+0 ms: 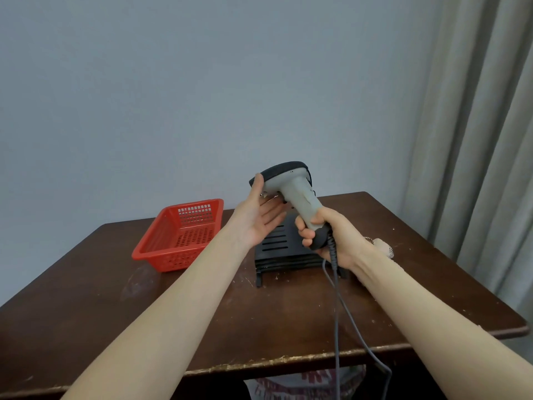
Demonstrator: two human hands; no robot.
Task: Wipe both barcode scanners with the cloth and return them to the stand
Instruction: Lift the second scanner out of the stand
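My right hand (326,241) is clamped around the lower handle of a grey barcode scanner (291,194), held upright above the black slotted stand (277,246). The scanner's dark head points left. Its grey cable (336,313) hangs from the handle base, crosses the table's front edge and drops below. My left hand (259,217) is spread, palm up, thumb tip touching the scanner head, fingers just under it; it grips nothing. The stand sits on the brown wooden table (202,313). A red perforated basket (178,235) stands left of the stand. A pale cloth (385,248) shows partly behind my right wrist.
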